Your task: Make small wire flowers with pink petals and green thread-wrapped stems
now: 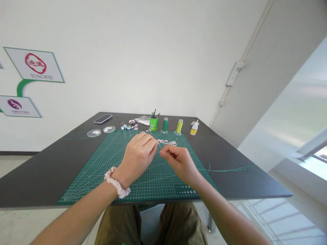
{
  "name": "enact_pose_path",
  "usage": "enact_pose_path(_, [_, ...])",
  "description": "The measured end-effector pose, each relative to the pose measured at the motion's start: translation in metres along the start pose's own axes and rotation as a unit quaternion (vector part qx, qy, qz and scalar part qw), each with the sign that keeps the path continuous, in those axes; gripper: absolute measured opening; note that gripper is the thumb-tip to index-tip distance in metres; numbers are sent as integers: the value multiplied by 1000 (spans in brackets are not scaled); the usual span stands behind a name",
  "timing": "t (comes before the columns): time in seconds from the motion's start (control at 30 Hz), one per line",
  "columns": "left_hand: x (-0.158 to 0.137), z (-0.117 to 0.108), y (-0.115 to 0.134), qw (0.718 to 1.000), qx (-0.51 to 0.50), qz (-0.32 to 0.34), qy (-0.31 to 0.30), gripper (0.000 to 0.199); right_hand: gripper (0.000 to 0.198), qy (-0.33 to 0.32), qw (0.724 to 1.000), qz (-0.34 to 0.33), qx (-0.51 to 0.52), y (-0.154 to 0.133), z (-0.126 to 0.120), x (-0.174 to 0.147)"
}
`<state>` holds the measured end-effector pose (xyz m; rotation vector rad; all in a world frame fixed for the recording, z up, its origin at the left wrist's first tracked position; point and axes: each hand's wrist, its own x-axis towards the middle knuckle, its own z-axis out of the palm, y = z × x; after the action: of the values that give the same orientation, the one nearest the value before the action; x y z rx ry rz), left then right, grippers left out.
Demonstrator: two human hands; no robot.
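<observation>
Above the green cutting mat, my left hand is closed in a pinch, with its back turned up and a pink scrunchie around the wrist. My right hand pinches too, thumb against curled forefinger, close to the left fingertips. A thin pale wire shows in the small gap between both hands; its ends are hidden by the fingers. Just behind them on the mat lie small pink flower pieces and white-handled scissors.
Wire-stemmed blue flowers and pink ones lie at the mat's far left, near two shallow dishes and a phone. Behind stand a green tin, green thread spool, yellow spool and glue bottle. Green threads lie right.
</observation>
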<state>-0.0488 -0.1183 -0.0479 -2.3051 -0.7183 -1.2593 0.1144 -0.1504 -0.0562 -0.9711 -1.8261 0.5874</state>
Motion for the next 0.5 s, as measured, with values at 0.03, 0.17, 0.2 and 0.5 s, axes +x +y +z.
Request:
enact_pose_path(0.03, [0, 0, 0, 1000, 1, 0, -2, 18, 25, 7, 999, -17, -30, -2, 0, -1])
enact_pose_path(0.17, [-1, -2, 1, 1000, 13, 5, -9, 20, 28, 39, 987, -84, -132, -9, -1, -4])
enact_pose_path(0.2, [-1, -3, 1, 1000, 16, 8, -11, 20, 29, 45, 982, -94, -156, -11, -1, -3])
enact_pose_path(0.5, [0, -7, 6, 999, 21, 40, -9, 21, 26, 62, 949, -109, -291, -27, -14, 13])
